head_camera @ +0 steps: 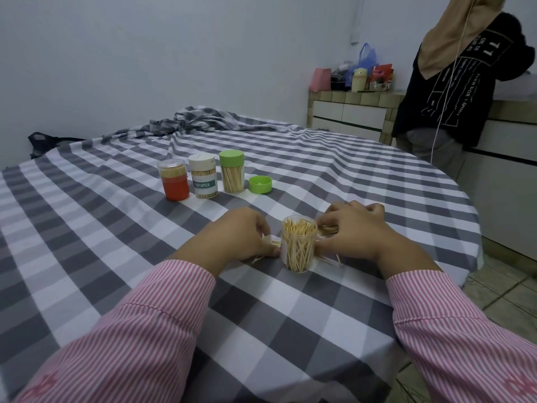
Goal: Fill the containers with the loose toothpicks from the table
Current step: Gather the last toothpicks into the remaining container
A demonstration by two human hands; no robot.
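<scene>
An open clear container [298, 245] stands upright between my hands, partly filled with toothpicks. My left hand [241, 238] rests on the cloth just left of it, fingers curled over a few loose toothpicks [261, 258]. My right hand [353, 232] is to its right, fingers pinched on a bundle of toothpicks [328, 230] lying sideways beside the rim. More loose toothpicks [331, 259] lie on the cloth under that hand. Further back stand three closed containers: a red one [174, 180], a white-capped labelled one [204, 175] and a green-capped one [232, 171].
A loose green cap [260, 184] lies right of the green-capped container. The round table wears a grey-and-white checked cloth [145, 257], bunched at the far edge. Another person [453, 82] in a black top stands at the back right by a tiled counter [348, 97].
</scene>
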